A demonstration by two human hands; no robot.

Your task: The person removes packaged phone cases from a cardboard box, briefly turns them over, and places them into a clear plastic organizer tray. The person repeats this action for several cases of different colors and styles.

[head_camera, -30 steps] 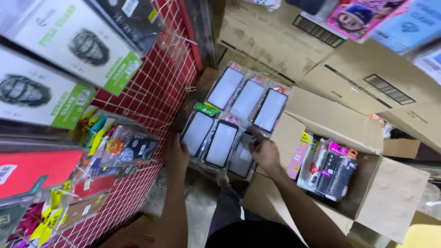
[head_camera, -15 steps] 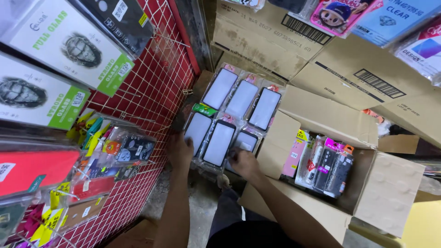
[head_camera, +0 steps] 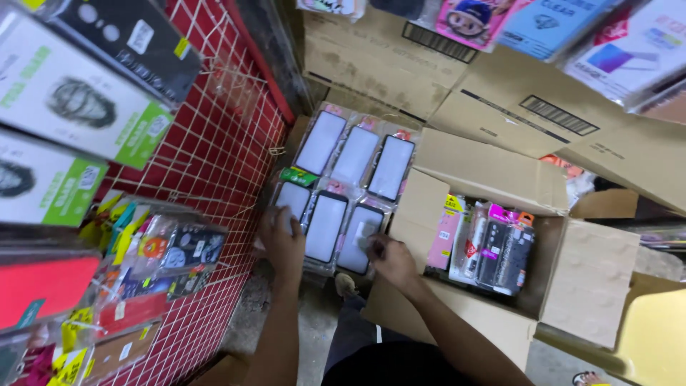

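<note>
Packets of clear plastic holding flat, dark-framed phone screen protectors (head_camera: pixel 355 187) are seen laid in two rows of three, six in all, at the foot of the red wire grid panel (head_camera: pixel 214 164). The far row, three packets, lies straight and untouched. The near row, also three, is being handled: its left packet (head_camera: pixel 291 202) is covered at its near end by the left hand (head_camera: pixel 280 239), and its right packet (head_camera: pixel 361 239) is touched by the right hand (head_camera: pixel 386 259). The middle packet of that row (head_camera: pixel 326 227) lies free between the two hands.

The fingers of the left hand are spread flat on the packet and are not closed round anything. The fingers of the right hand are curled, with the tips set on the lower part of the packet; whether an edge is pinched cannot be told.

As far as can be judged, the laying-out of six packets is done or nearly done, and only the squaring of the near row is left. No packet is lifted at this moment.

To the right of the red grid panel, beyond the packets, one open brown cardboard box (head_camera: pixel 557 271) is seen, with about four or five upright packaged phone cases (head_camera: pixel 482 243) in pink and black inside; the exact count cannot be told, as they overlap. More closed cardboard cartons (head_camera: pixel 500 100) are stacked behind it. On the grid panel's left side, many hung packets of phone accessories (head_camera: pixel 164 250) are crowded together, too many and too overlapped to be counted.
</note>
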